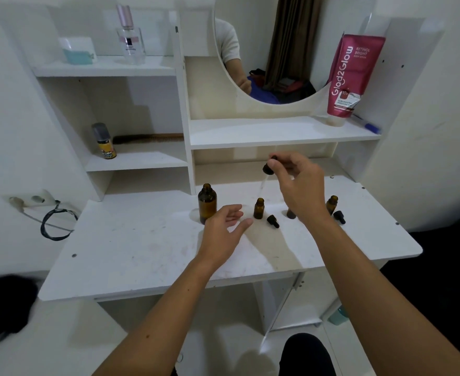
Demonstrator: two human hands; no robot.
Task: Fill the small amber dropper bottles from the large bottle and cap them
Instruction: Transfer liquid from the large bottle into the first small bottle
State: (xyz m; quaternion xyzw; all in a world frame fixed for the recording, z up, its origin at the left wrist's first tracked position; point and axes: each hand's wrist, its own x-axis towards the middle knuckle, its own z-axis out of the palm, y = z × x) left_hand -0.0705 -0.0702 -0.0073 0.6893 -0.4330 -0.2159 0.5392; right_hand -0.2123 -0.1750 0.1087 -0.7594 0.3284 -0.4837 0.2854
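The large amber bottle (207,203) stands uncapped on the white desk (142,245). My left hand (224,229) hovers open just right of it, holding nothing. My right hand (299,185) pinches a black dropper cap (269,167) whose glass pipette (263,183) points down toward a small amber bottle (259,208) standing open below. A second small bottle (291,213) is mostly hidden behind my right wrist. A third (332,204) stands open at the right. Two loose black dropper caps (273,221) (339,216) lie on the desk.
Shelves rise behind the desk, holding a pink lotion tube (351,74), a blue pen (367,125), a small spray can (104,142), a comb (148,138) and a perfume bottle (129,36). A round mirror (277,50) hangs above. A wall socket with a cable (30,202) sits at the left.
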